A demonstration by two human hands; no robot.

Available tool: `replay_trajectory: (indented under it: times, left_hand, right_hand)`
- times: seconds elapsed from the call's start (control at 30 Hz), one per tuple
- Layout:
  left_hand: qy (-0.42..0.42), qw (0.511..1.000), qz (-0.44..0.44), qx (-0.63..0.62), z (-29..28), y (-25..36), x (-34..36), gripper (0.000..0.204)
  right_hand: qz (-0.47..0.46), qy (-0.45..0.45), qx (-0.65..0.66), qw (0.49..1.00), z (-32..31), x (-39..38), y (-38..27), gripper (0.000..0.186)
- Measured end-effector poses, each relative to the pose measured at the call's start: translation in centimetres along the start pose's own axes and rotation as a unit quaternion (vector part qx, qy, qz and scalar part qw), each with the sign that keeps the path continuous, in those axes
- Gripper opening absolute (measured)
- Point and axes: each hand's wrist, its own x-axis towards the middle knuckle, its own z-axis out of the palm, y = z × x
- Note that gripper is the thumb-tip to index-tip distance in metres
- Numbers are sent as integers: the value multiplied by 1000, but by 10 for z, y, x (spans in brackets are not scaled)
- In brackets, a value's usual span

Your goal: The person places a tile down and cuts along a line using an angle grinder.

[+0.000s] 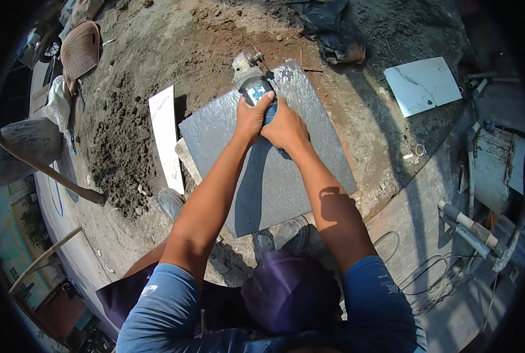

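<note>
Both of my hands grip an angle grinder with a grey metal head and a dark blue body. My left hand wraps its left side, thumb across the top. From the right, my right hand closes round the rear of the body. The grinder is over the far part of a large dark grey tile; its disc, seen nearly edge-on, is by the tile's far edge. I cannot tell whether the disc touches the tile. My arms' shadow falls across the tile.
A narrow white tile strip lies left of the grey tile, near loose sand. A white marbled tile lies at far right, a black plastic bag beyond. A bucket stands left; cable and pipes lie right.
</note>
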Motion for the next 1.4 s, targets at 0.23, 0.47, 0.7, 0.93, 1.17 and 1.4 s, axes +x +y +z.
replay_trajectory:
  times: [0.23,0.47,0.7,0.93,1.17,1.4]
  left_hand:
    - [29,999,3,30,-9,-17,6,52]
    - [14,1000,7,23,-13,-24,10,49]
    - [2,1000,14,-4,-13,-27,11,36]
    - [6,1000,2,2,-18,-26,8,42]
    - [8,1000,24,-14,-8,-20,-1,39]
    - [3,998,55,-15,-5,-19,3,61]
  right_hand:
    - [5,4,-10,1000,9,7,-3,68]
    - [14,7,-10,1000,13,6,-2,60]
    - [2,5,-20,1000,13,1,5,55]
    - [-14,8,-5,1000,18,-7,8,58]
    - [-17,13,-23,1000,13,-2,9,60]
    - [-3,19,-25,999,10,3,7,62]
